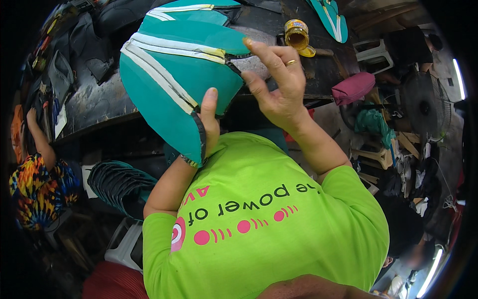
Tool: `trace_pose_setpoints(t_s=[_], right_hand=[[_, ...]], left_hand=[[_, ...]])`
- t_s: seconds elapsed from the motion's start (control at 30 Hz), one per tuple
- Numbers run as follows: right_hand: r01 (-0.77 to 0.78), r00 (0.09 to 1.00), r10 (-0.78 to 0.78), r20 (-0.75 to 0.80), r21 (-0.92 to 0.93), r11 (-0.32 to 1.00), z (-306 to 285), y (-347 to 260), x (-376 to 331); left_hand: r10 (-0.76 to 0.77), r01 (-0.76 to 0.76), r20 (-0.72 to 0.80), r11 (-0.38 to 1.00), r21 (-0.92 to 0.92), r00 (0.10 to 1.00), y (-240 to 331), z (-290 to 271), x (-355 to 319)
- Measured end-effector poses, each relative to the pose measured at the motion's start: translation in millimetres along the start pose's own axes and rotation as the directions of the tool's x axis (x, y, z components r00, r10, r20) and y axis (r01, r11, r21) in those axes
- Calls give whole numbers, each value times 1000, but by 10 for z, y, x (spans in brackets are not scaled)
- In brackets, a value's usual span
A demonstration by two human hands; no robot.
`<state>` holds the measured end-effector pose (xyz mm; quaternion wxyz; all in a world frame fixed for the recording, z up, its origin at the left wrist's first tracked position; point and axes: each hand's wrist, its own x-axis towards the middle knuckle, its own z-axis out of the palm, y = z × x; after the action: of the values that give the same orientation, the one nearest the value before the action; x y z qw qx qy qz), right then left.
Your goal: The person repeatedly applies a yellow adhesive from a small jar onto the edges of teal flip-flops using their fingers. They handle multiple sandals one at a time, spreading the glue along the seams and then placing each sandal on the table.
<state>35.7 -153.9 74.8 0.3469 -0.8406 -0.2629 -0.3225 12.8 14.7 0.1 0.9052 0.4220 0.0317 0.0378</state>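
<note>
My left hand [211, 117] grips a teal panel [199, 89] by its lower edge, with the thumb on the upper face and the other fingers hidden beneath. White strips [162, 74] form a V across the panel, and dark edging runs along its notched side. Close to that notched side is my right hand [281, 82], thumb and index finger spread apart with nothing seen between them. Yellow-brown paste coats the index fingertip, which is at the panel's far corner; whether it touches is hard to tell. Past this hand, an open jar [297, 35] of amber paste stands on the table.
Similar teal pieces [191, 17] lie on the black worktable [99, 107]. Dark scraps [89, 50] cover its left part. Stacked teal-and-black pieces [119, 184] are below left, near a plastic stool [124, 244]. A co-worker's arm [42, 137] reaches in at far left. A fan [425, 107] stands right.
</note>
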Motion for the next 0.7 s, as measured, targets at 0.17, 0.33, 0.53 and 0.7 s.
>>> trace_pose_setpoints(t_s=[0.17, 0.33, 0.53, 0.7], right_hand=[[-13, 984, 50, 170, -213, 977, -99, 36, 42], [68, 964, -1, 266, -246, 967, 63, 152, -14], [141, 949, -48, 312, -283, 949, 101, 237, -72], [272, 925, -171, 339, -279, 921, -46, 182, 38]], left_hand=[[0, 0, 37, 1000, 20, 999, 35, -6, -10], [-33, 32, 67, 999, 16, 997, 41, -13, -22], [-135, 138, 146, 990, -12, 980, 67, 6, -6], [-116, 128, 151, 989, -76, 982, 143, 1, 23]])
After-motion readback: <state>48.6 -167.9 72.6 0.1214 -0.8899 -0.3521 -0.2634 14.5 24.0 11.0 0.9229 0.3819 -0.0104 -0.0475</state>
